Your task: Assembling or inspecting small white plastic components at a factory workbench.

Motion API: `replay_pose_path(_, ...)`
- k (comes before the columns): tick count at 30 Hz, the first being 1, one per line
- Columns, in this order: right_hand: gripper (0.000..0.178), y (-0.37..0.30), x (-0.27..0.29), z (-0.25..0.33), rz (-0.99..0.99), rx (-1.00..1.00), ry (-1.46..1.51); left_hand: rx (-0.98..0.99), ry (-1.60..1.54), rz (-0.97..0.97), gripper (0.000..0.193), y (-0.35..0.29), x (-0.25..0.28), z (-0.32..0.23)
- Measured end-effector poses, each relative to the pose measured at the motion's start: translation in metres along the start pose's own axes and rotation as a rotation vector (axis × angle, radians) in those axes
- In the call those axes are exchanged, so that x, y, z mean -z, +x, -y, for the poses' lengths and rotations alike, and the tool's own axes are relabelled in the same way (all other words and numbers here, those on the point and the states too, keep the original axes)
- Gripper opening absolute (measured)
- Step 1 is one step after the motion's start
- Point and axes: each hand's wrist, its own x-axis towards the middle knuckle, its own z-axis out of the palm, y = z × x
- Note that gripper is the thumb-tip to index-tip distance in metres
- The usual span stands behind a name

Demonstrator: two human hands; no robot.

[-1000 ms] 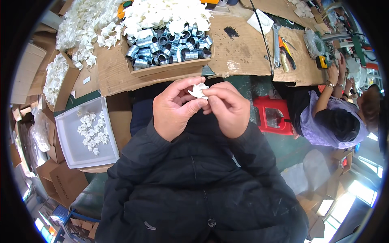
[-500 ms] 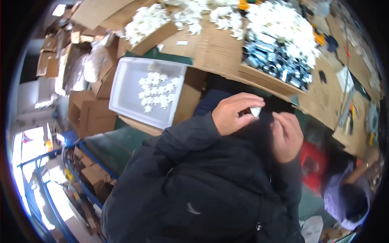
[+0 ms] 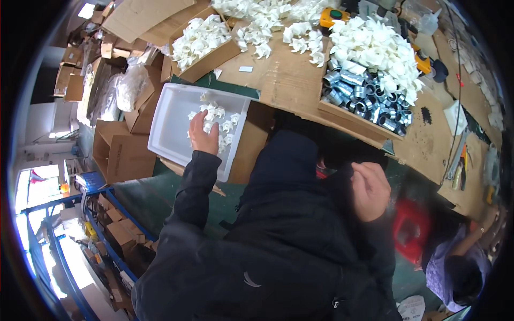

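My left hand (image 3: pixel 204 137) reaches over a translucent white plastic bin (image 3: pixel 167 128). Its thumb and fingers are apart, beside a group of small white pronged pieces (image 3: pixel 227 126) lying on the bin's floor; some are hidden beneath the hand. I see nothing gripped in it. In front of my body at the right, my right hand (image 3: pixel 370 191) is closed, fingers curled against the thumb. Whatever it may hold is hidden. Nearest to it on the bench, a cardboard tray (image 3: pixel 353 124) carries shiny metal sleeves (image 3: pixel 360 92) and a heap of similar white pieces (image 3: pixel 369 48).
A cardboard box of white pieces (image 3: pixel 199 40) and loose piles stand at the bench's back. Hand tools (image 3: pixel 459 166) lie at the right. A red stool (image 3: pixel 411 227) and another person (image 3: pixel 460 262) are at lower right. Cartons (image 3: pixel 128 155) and blue rails (image 3: pixel 59 214) line the left.
My left hand has moved left from my lap to the bin; the small white piece it pinched no longer shows between its fingers. My right hand stays at the right, its fingers curled in more.
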Motion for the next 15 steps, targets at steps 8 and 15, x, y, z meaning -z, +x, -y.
replay_pose_path(8, 0.024, -0.006, 0.005, 0.003, -0.029, -0.003, -0.024, -0.528, -0.186, -0.073, 0.039, 0.036, -0.017, -0.149)
replay_pose_path(15, 0.023, -0.016, 0.015, 0.01, -0.082, -0.046, -0.037, -0.638, 0.23, -0.081, 0.034, 0.099, -0.064, -0.2)
